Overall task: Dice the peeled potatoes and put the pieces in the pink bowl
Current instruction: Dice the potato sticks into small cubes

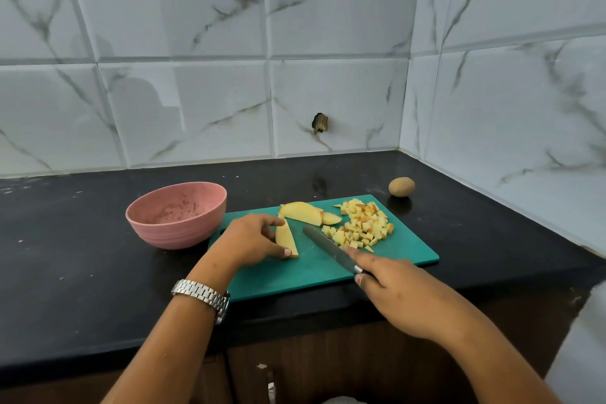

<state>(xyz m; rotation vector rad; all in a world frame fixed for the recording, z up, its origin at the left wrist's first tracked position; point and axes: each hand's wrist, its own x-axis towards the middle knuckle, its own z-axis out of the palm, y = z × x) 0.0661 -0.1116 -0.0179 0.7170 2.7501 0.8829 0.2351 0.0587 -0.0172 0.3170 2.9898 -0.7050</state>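
On a green cutting board (403, 254) my left hand (252, 239) pinches a long potato slice (286, 238) between thumb and fingers. My right hand (393, 289) grips a knife (328, 248) by its handle, blade pointing up-left, just right of that slice. More potato slices (306, 212) lie at the board's far edge. A heap of diced potato (362, 226) sits on the board's right part. The pink bowl (177, 215) stands left of the board with no potato pieces in it.
A whole unpeeled potato (401, 187) lies on the black counter (82, 272) beyond the board's right corner. Marble-patterned tile walls close the back and right side. The counter's front edge runs under my forearms, with wooden cabinets below.
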